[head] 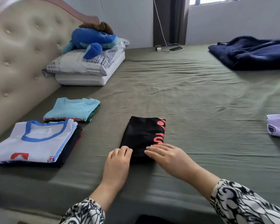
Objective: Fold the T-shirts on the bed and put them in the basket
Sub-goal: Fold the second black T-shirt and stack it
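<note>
Now the black T-shirt (142, 136) with red letters lies folded into a small rectangle on the bed (192, 97), near the front edge. The left hand (118, 160) is at its near left corner with the fingers curled at the edge of the cloth; I think it pinches this edge, but the grip itself is hidden. The right hand (166, 153) lies flat on the near right part of the shirt, fingers straight and pressing down, holding nothing.

To the left, well apart from the black shirt, are two piles of folded shirts: a white shirt with blue collar (34, 141) on top of darker ones, and behind it a light blue shirt (73, 108) on another pile. A lilac garment (278, 125) waits at the right edge, not yet folded as it seems.

By my judgement, the folding of the black shirt is at its last step, the smoothing. The next move calls for both hands to go under it and carry it flat, so the folds do not open. The basket is not in view, so I cannot say where it must go.
</note>
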